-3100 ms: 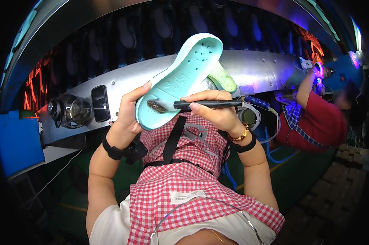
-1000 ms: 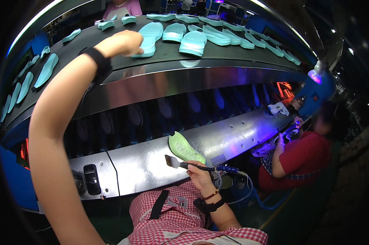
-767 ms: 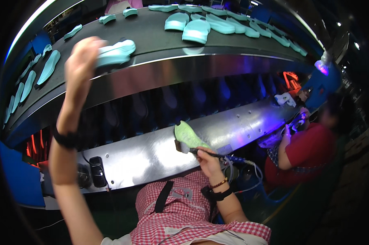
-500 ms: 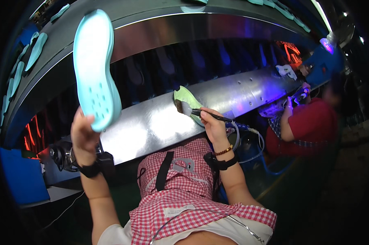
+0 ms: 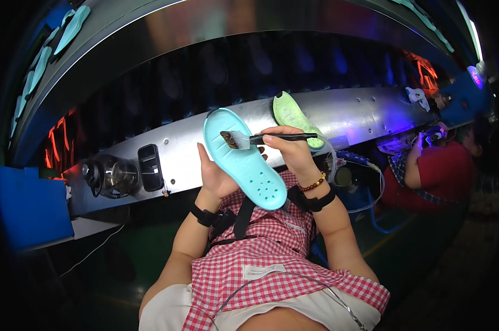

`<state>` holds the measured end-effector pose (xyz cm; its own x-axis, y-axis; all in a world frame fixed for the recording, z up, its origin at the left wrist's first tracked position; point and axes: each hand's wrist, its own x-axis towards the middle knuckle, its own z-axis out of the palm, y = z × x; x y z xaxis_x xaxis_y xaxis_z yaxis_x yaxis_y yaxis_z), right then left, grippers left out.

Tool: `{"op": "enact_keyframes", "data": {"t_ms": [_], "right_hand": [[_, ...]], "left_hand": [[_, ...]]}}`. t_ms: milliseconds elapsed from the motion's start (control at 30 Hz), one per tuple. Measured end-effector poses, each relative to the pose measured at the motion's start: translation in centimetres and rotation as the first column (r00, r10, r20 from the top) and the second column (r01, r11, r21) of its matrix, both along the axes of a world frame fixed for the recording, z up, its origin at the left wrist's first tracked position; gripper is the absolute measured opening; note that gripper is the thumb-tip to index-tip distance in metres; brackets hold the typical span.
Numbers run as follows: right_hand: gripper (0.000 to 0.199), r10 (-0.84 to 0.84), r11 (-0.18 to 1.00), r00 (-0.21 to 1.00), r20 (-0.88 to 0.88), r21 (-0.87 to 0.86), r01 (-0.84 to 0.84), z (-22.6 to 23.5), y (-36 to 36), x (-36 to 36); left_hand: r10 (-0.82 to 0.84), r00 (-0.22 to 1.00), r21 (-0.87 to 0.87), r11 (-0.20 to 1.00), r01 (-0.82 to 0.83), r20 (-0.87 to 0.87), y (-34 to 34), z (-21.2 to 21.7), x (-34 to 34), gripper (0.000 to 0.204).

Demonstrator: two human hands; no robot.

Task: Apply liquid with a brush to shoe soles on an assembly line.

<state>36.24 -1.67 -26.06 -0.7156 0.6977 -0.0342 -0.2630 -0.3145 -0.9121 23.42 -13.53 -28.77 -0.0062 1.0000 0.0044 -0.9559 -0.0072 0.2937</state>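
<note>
A long shiny curved metal panel [image 5: 371, 113] runs across the middle. A light green rubber shoe sole [image 5: 293, 116] rests against it. On its left part sits a black rectangular switch box [image 5: 150, 167], and beside that a round dark glass-fronted knob [image 5: 107, 175]. A flat blue square board [image 5: 26, 207] stands at the far left. Orange glowing heater bars [image 5: 56, 146] shine in the dark behind it. High up, a row of teal shoe soles [image 5: 39, 58] lies on a grey curved belt [image 5: 150, 33]. At the right, a person in a red top [image 5: 448, 176] sits near a bright purple lamp [image 5: 474, 74]. A thin white cable [image 5: 97, 251] hangs at the lower left.
</note>
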Motion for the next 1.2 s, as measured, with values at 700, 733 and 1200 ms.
{"op": "enact_keyframes", "data": {"t_ms": [700,733,1200], "right_hand": [[0.017,0.243,0.788,0.901,0.36,0.469,-0.399,6.5,-1.6,2.0],[0.016,0.166,0.895,0.941,0.295,0.355,-0.269,7.2,-1.7,1.4],[0.022,0.37,0.654,0.921,0.126,0.669,-0.354,6.6,-1.5,1.4]], "left_hand": [[0.335,0.914,-0.242,0.89,-0.387,-0.228,-0.6,1.3,-2.1,0.073],[0.294,0.939,-0.222,0.918,-0.329,-0.177,-0.7,1.6,-1.4,0.073],[0.455,0.831,-0.084,0.86,-0.503,-0.321,-0.4,4.8,-2.2,0.084]]}}
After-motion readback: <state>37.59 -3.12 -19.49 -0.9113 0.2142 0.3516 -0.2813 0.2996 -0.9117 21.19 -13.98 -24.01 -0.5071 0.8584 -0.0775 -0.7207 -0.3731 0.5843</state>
